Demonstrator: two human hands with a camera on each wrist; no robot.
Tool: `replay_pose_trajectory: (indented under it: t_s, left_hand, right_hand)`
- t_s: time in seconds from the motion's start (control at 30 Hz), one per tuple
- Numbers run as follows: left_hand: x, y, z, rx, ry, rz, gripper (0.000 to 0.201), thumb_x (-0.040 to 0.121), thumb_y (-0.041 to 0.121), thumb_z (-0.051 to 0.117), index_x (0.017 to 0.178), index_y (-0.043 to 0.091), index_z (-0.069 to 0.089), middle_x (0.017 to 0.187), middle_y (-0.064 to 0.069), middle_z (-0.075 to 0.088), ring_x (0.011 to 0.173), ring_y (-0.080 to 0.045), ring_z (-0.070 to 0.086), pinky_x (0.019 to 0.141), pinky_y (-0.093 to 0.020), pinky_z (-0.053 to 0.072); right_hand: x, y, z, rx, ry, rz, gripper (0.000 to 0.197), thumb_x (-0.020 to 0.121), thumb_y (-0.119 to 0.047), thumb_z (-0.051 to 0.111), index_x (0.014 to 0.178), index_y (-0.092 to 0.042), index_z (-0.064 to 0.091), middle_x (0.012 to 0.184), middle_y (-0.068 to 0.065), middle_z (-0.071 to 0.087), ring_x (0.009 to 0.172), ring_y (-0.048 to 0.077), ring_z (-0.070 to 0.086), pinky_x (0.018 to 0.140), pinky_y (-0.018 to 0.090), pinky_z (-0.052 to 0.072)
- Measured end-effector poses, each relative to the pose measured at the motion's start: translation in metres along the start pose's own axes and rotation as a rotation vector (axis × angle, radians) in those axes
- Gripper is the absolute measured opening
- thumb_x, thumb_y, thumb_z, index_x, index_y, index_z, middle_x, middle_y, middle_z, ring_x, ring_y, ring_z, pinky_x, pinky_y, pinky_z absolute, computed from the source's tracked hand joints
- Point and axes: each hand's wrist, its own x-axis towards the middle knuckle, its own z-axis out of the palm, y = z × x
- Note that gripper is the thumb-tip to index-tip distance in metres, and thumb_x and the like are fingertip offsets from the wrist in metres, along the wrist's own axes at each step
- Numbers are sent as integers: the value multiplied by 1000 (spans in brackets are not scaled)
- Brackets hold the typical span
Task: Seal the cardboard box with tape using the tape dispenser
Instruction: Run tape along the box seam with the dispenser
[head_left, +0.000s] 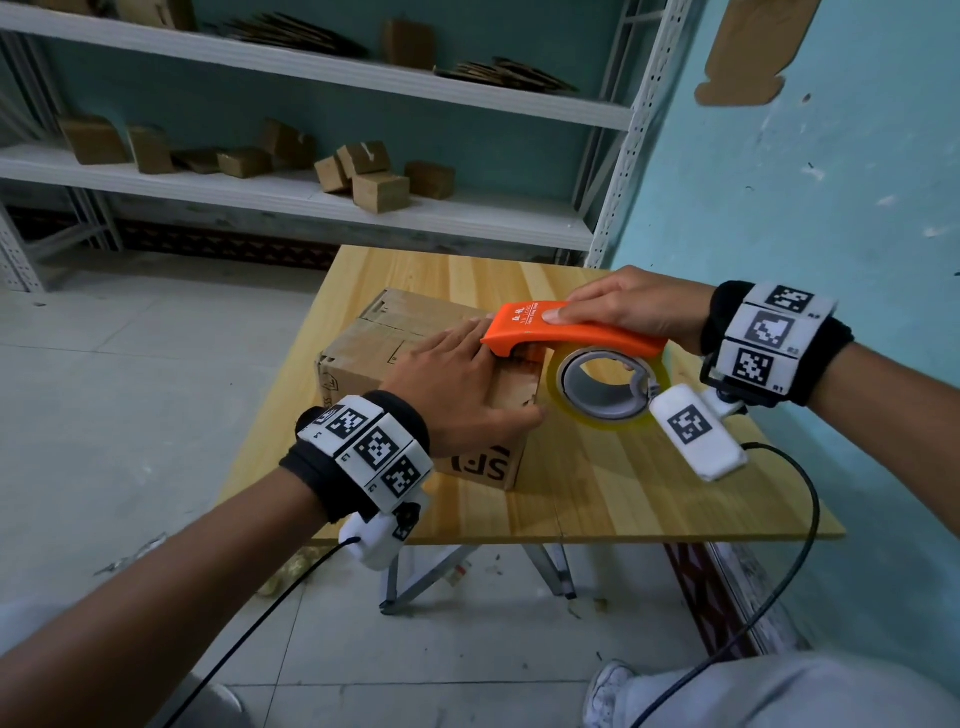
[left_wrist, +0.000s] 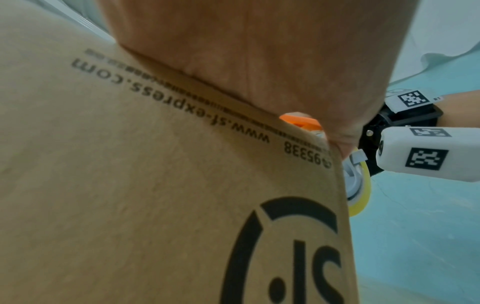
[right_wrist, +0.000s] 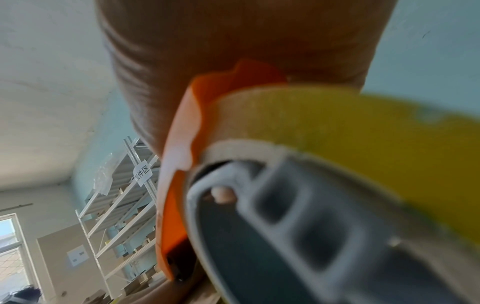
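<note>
A brown cardboard box (head_left: 363, 338) printed with an SF logo stands on the wooden table (head_left: 597, 483); its printed side (left_wrist: 155, 185) fills the left wrist view. My left hand (head_left: 462, 384) lies flat on the box's top with straight fingers, pressing it down. My right hand (head_left: 623, 306) grips the orange tape dispenser (head_left: 566, 332) from above, thumb on its handle. The dispenser's nose sits at the box's right top edge, beside my left fingers. Its yellowish tape roll (head_left: 608, 384) hangs off the box's right side; the roll (right_wrist: 350, 133) looks close and blurred in the right wrist view.
White metal shelves (head_left: 311, 197) behind the table hold several small cardboard boxes and flattened cartons. A blue wall (head_left: 805, 182) stands close on the right. Black cables (head_left: 779, 571) run from both wrist cameras. The table's front and right parts are bare wood.
</note>
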Motion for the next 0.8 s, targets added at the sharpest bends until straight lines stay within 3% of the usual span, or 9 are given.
replay_pose_trajectory:
  t_s: [0.23, 0.4, 0.6, 0.8]
  left_hand:
    - [0, -1, 1, -2, 11, 10, 104, 68, 84, 10, 153, 24, -1, 161, 1, 4, 147, -16, 8, 120, -34, 7]
    - [-1, 0, 1, -5, 36, 14, 104, 68, 83, 9, 153, 23, 0, 161, 1, 6, 147, -16, 9, 119, -33, 7]
    - [-2, 3, -3, 35, -30, -21, 103, 77, 83, 19, 153, 16, 1, 161, -3, 2, 147, -15, 4, 116, -30, 2]
    - [-3, 5, -6, 58, -58, -33, 99, 81, 80, 22, 153, 14, 1, 161, -3, -1, 147, -14, 1, 116, -29, 0]
  right_hand:
    - [-2, -1, -1, -16, -7, -22, 34, 88, -51, 61, 104, -23, 72, 90, 2, 73, 72, 12, 67, 65, 21, 50]
    - [-2, -1, -2, -25, -1, -37, 41, 86, -52, 62, 107, -18, 73, 94, 6, 74, 77, 16, 68, 69, 23, 51]
    - [-15, 13, -14, -32, 0, 0, 41, 86, -50, 63, 98, -12, 74, 71, -3, 71, 58, 6, 63, 59, 18, 47]
    - [-28, 30, -13, 29, -6, 6, 39, 89, -46, 61, 100, -12, 75, 72, -1, 71, 56, 4, 62, 52, 12, 47]
